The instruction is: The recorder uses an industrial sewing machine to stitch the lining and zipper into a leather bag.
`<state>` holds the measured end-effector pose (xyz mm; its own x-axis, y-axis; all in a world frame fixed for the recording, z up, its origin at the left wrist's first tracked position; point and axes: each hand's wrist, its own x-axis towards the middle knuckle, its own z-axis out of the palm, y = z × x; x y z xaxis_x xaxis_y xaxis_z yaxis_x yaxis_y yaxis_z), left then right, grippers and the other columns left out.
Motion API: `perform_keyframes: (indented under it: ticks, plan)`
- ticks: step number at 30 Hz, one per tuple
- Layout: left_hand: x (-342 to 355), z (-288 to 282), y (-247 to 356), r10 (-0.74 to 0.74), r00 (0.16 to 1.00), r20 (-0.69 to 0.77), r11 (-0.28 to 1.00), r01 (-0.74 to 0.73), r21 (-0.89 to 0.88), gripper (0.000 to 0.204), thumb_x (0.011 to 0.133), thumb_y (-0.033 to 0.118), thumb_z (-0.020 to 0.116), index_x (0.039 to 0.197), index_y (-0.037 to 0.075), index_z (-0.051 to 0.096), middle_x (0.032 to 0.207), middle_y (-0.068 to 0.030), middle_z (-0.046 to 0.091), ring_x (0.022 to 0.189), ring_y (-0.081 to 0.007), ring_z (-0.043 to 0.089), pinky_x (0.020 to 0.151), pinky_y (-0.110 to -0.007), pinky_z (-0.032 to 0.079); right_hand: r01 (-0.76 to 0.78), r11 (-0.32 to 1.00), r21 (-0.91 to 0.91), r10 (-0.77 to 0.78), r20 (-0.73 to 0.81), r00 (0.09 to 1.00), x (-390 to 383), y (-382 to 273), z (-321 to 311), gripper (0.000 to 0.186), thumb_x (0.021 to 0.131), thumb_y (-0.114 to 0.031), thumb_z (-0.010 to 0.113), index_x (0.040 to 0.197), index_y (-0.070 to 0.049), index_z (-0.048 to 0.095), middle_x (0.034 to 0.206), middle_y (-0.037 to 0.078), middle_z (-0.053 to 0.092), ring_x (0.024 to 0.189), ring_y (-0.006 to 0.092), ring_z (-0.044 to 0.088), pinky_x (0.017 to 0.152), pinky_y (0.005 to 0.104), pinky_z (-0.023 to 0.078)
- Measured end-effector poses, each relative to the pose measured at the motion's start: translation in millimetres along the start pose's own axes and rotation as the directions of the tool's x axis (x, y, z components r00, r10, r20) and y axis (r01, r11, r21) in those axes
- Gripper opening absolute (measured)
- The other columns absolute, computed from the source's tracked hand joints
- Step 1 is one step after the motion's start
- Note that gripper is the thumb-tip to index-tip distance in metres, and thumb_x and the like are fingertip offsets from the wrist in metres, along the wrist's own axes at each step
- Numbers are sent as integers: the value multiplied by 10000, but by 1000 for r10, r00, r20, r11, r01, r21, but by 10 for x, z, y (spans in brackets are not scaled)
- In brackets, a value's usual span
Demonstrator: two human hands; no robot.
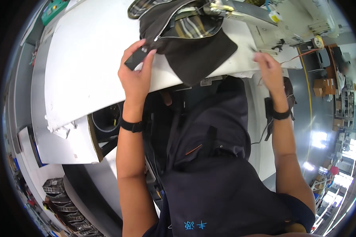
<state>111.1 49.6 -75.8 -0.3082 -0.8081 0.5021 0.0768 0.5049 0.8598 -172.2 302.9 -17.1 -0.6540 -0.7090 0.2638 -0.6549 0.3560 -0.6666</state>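
My left hand (135,81) is closed on a small dark rectangular piece (135,59), held between thumb and fingers at the near left edge of the work. Beside those fingertips lies a dark fabric bag (201,55), with a zipper (158,37) along its opening and plaid lining (195,27) showing inside. The bag's far side reaches under the sewing machine's metal parts (223,8). To the right, apart from the bag, my right hand (271,71) is raised with fingers pinched together. Something thin and dark blurs at its fingertips; its kind is unclear.
The white tabletop (87,59) spreads to the left, its front edge curving below my hands. A green object (53,12) stands at the far left. Stacked plaid pieces (61,193) lie lower left. Cardboard boxes (324,87) and shelves stand beyond the grey floor at right.
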Motion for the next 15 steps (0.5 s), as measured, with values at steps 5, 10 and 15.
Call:
perform_keyframes:
  ticks: [5, 10, 15]
  plan:
    - [-32, -12, -40, -81, 997, 11, 997, 81, 21, 290, 909, 28, 783, 1181, -25, 698, 1156, -96, 713, 971, -159, 706, 847, -286, 572, 164, 981, 107, -184, 225, 957, 419, -848, 609, 471, 1009, -467, 653, 886, -14, 698, 646, 75, 577, 599, 158, 536, 588, 330, 448]
    - [-38, -32, -46, -20, 1000, 5, 999, 20, 47, 297, 906, 33, 786, 1183, -18, 692, 1139, -99, 714, 1002, -178, 699, 881, -300, 559, 101, 986, 131, -139, 326, 935, 626, -1002, 996, 568, 978, -554, 653, 826, -9, 697, 604, 116, 584, 553, 236, 556, 564, 366, 457]
    - [-23, -39, -57, -80, 997, 18, 997, 80, 8, 298, 903, 38, 792, 1181, -8, 695, 1130, -104, 721, 1014, -183, 695, 925, -303, 531, 219, 959, 180, -263, 277, 924, 599, -1090, 1082, 464, 1002, -446, 688, 829, -15, 689, 624, 2, 522, 586, 89, 461, 531, 300, 395]
